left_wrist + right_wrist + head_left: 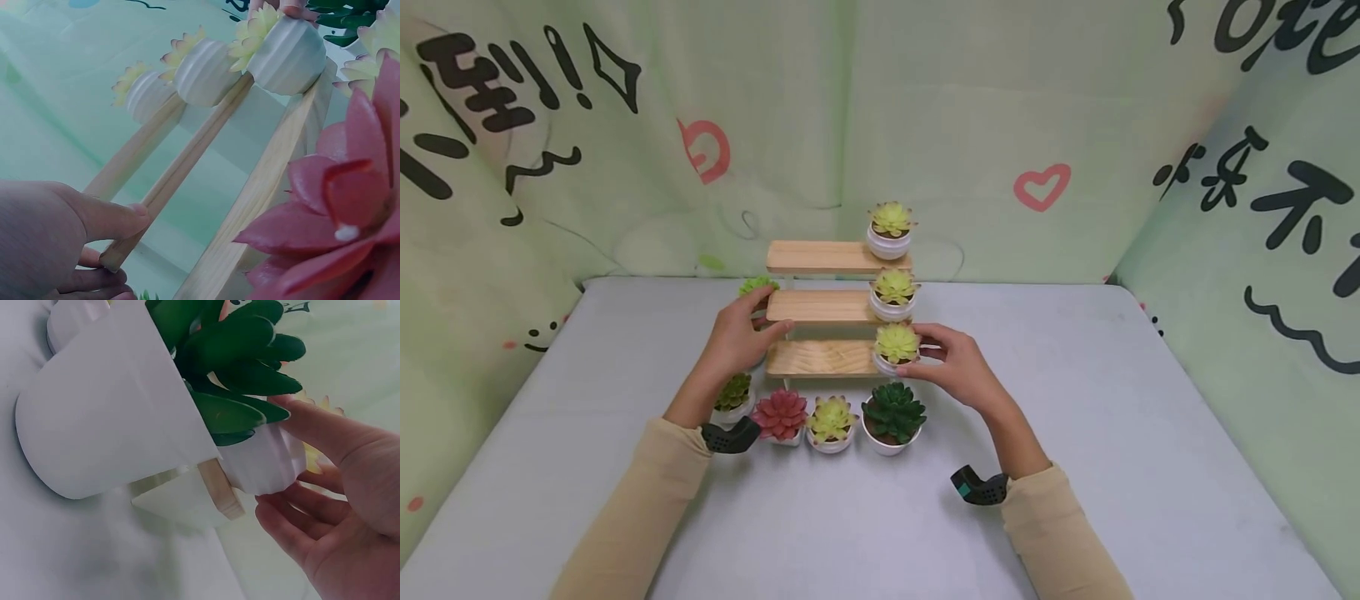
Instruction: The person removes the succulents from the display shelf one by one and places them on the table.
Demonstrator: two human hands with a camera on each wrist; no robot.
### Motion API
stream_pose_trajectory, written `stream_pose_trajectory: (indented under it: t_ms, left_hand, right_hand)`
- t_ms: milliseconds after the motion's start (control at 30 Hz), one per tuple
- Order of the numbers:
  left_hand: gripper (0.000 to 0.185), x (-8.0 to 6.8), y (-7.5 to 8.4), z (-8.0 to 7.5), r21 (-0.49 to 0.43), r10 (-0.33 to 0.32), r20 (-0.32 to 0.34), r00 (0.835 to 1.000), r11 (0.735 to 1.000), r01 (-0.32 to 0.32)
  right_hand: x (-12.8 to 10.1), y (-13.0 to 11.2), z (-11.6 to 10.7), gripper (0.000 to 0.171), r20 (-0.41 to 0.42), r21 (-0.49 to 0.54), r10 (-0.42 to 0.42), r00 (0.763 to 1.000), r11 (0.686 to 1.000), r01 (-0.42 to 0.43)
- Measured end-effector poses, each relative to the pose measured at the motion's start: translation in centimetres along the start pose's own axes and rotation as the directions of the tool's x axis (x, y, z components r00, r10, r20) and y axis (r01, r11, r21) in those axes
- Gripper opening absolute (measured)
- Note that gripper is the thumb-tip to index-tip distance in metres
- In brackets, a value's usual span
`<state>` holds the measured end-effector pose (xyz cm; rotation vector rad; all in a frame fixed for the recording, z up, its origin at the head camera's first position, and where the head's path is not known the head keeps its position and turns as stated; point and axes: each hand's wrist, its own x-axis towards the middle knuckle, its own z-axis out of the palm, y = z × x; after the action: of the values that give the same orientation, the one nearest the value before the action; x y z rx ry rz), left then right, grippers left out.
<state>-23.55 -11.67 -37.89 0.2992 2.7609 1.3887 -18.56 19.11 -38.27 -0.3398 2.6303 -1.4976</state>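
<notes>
A three-tier wooden plant stand point(823, 358) stands on the table, a small potted yellow-green succulent at the right end of each tier. My left hand point(739, 333) grips the left end of the middle plank point(181, 165), thumb on top and fingers below. My right hand point(953, 363) holds the white pot of the lowest yellow-green succulent point(897, 343) between thumb and fingers. That pot point(265, 462) sits at the plank's end. Above it are the middle succulent point(893, 287) and the top succulent point(890, 221).
In front of the stand are a red succulent point(780, 414), a yellow-green succulent point(832, 419) and a dark green succulent point(893, 414). Another green succulent point(733, 393) is partly behind my left wrist. A bright green plant point(758, 285) shows behind my left hand. Printed curtains surround the white table point(1150, 467).
</notes>
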Motion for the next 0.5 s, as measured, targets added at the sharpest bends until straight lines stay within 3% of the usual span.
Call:
stream_pose_trajectory:
  t_ms: [500]
  left_hand:
    - [0.069,-0.06,0.01,-0.02,0.006,0.012,-0.001,1.000,1.000,-0.012]
  right_hand:
    - [0.06,-0.16,0.24,0.062,-0.026,-0.012,0.015,1.000,1.000,-0.016]
